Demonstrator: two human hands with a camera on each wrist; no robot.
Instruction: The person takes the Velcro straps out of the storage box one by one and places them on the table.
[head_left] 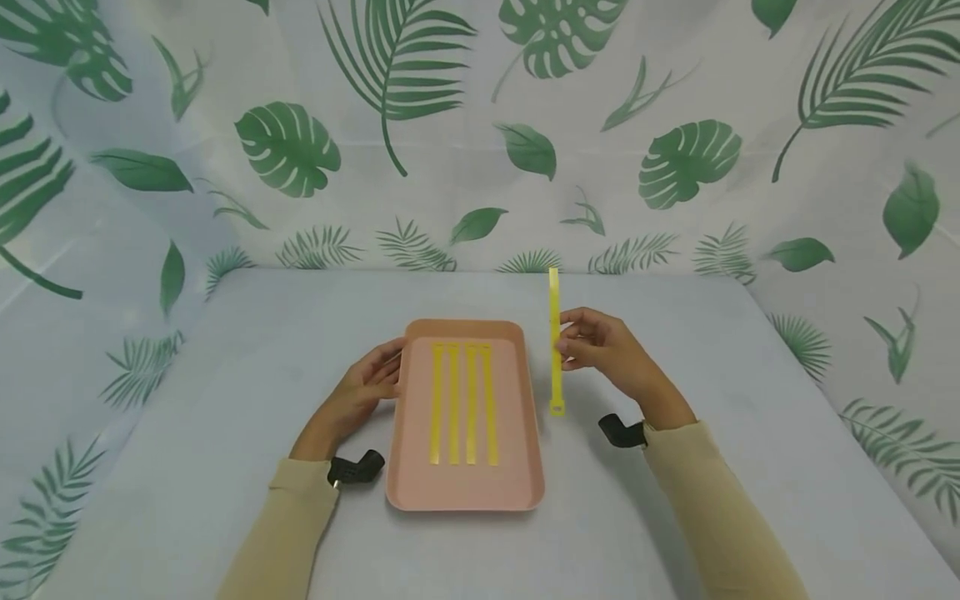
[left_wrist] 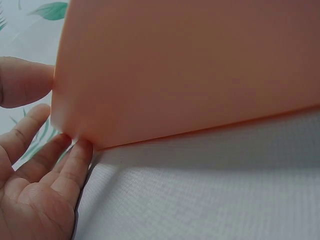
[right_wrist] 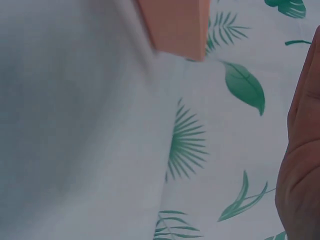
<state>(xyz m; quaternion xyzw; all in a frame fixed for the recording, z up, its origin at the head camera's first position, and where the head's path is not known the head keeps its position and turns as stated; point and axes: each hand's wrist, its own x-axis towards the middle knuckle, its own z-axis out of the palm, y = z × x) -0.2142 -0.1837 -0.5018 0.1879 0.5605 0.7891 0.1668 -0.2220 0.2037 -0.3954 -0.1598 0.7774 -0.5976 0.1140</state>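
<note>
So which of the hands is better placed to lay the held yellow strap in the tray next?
Likely the right hand: it pinches the yellow strap just right of the pink tray. The left hand touches the tray's opposite side and holds no strap.

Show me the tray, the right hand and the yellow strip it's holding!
Tray (head_left: pixel 461 486): head view, its bare floor.
Right hand (head_left: pixel 611 350): head view, its middle.
Yellow strip (head_left: pixel 557 379): head view, its lower half.

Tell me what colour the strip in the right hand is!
The strip is yellow; it shows best in the head view.
</note>
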